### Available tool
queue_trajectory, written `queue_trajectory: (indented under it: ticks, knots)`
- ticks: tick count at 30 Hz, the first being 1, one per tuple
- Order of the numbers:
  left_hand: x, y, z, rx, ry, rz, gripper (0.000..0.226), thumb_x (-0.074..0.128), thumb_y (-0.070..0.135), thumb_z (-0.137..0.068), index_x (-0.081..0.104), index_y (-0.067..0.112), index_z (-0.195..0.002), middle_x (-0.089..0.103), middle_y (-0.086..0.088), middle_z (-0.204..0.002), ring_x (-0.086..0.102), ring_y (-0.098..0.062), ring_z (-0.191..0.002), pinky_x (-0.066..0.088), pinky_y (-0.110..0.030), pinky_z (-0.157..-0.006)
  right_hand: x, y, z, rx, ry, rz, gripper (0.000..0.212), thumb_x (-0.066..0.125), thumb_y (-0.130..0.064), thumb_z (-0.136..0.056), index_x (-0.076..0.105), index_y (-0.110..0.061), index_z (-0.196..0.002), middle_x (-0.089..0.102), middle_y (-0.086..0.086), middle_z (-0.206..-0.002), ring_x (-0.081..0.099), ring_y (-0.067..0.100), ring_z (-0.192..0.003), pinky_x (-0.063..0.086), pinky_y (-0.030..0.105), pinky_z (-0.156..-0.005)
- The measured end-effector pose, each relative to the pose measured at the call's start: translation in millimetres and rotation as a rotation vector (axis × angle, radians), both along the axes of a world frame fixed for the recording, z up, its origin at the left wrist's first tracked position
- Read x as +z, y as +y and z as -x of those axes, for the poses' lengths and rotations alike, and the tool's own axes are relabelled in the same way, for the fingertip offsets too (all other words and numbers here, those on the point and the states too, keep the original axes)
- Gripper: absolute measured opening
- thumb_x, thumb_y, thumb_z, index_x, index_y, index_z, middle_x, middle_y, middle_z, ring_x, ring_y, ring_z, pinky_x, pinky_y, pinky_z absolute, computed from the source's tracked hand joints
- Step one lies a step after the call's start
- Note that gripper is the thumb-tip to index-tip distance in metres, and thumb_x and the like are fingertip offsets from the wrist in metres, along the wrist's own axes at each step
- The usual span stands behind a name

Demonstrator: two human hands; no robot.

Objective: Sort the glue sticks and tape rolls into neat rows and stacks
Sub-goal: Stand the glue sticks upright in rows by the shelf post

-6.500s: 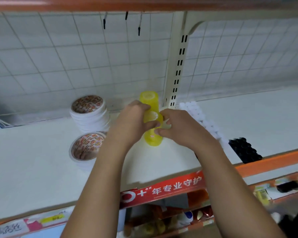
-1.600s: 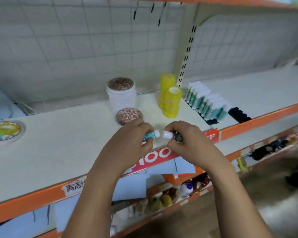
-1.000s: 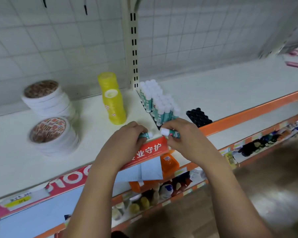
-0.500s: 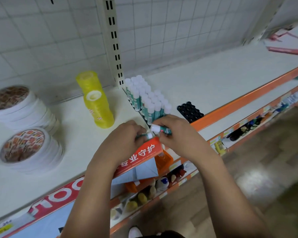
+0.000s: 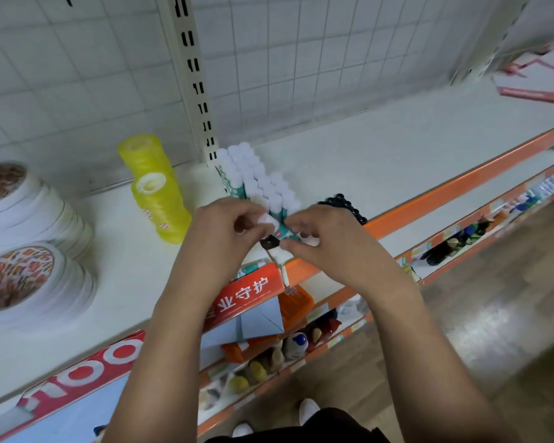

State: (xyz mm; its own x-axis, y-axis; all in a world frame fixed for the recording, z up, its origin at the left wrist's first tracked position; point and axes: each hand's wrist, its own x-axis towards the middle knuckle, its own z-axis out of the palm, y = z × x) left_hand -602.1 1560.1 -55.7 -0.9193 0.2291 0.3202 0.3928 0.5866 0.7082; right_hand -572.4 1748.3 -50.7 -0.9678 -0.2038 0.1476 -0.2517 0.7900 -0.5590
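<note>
**At the shelf front: both hands on one glue stick**

Over the front edge of the white shelf (image 5: 381, 161), the left hand (image 5: 227, 235) and right hand (image 5: 330, 244) meet on a held glue stick (image 5: 280, 231), which lies roughly level, just in front of the standing glue sticks (image 5: 256, 183).

- Left fingers (image 5: 253, 215) are curled and pinch the white cap end.
- Right fingers (image 5: 296, 225) are curled and pinch the teal body. A white rounded piece (image 5: 312, 241) shows under them; cannot tell whether it belongs to the same stick.
- Printing on the teal label is too small to read.
- A small black square part (image 5: 269, 243) sits directly below the stick; what it is cannot be told.

Legible writing:
- The red edge strip (image 5: 240, 297) reads "业守护"; its start is hidden by the left forearm.
- Further left it shows "100", with the rest cut off.

Other stock:
- Yellow tape rolls (image 5: 160, 206) stand in two stacks left of the glue sticks; their small red marks are unreadable.
- White tape rolls (image 5: 29, 282) stand in two stacks at the far left, cut by the frame edge, with blurred patterned tops.
- Black caps (image 5: 346, 204) are partly hidden behind the right hand.
- Lower-shelf goods (image 5: 282, 350) are blurred.
</note>
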Motion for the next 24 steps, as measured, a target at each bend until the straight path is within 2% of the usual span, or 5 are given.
queue_trajectory:
  ticks: [7, 11, 14, 19, 24]
  knots:
    - [3.2, 19.9, -6.0, 0.131, 0.128, -0.036, 0.021, 0.079, 0.011, -0.077, 0.073, 0.021, -0.094, 0.065, 0.005, -0.086, 0.064, -0.009, -0.075, 0.055, -0.034, -0.075, -11.9, 24.7, 24.4, -0.088, -0.049, 0.031, 0.024, 0.074, -0.03, -0.084, 0.068, -0.015, -0.102, 0.069, -0.003, -0.09, 0.061, 0.007, -0.082, 0.04, 0.003, -0.064]
    - [-5.0, 31.0, -13.4, 0.219, 0.155, -0.079, 0.018, 0.079, 0.012, -0.078, 0.07, 0.02, -0.091, 0.066, 0.007, -0.086, 0.063, -0.002, -0.076, 0.049, -0.012, -0.073, -24.2, 18.4, 35.0, -0.048, -0.038, 0.061, 0.024, 0.075, -0.027, -0.083, 0.068, -0.009, -0.098, 0.072, 0.004, -0.092, 0.066, 0.017, -0.087, 0.054, 0.034, -0.079]
    - [-7.0, 36.9, -18.0, 0.265, 0.182, -0.082, 0.017, 0.079, 0.011, -0.078, 0.071, 0.018, -0.09, 0.065, 0.006, -0.086, 0.064, -0.001, -0.077, 0.045, -0.005, -0.071, -28.6, 19.0, 38.6, -0.034, -0.017, 0.067, 0.022, 0.075, -0.025, -0.083, 0.068, -0.009, -0.097, 0.071, 0.003, -0.09, 0.065, 0.018, -0.084, 0.053, 0.04, -0.08]
    - [-10.2, 45.7, -22.4, 0.314, 0.201, -0.049, 0.012, 0.078, 0.007, -0.079, 0.073, 0.01, -0.091, 0.066, 0.0, -0.09, 0.066, -0.011, -0.077, 0.055, -0.031, -0.076, -28.5, 21.8, 40.7, 0.017, 0.003, 0.065, 0.019, 0.074, -0.025, -0.084, 0.069, -0.01, -0.093, 0.07, 0.001, -0.085, 0.065, 0.016, -0.08, 0.054, 0.038, -0.078]
    - [-10.3, 55.5, -21.1, 0.355, 0.17, -0.051, 0.013, 0.077, 0.006, -0.079, 0.074, 0.008, -0.091, 0.065, -0.001, -0.091, 0.065, -0.013, -0.078, 0.055, -0.032, -0.077, -28.1, 22.1, 43.3, 0.054, 0.026, 0.05, 0.017, 0.074, -0.024, -0.084, 0.07, -0.008, -0.09, 0.069, 0.003, -0.08, 0.065, 0.018, -0.076, 0.054, 0.039, -0.075]
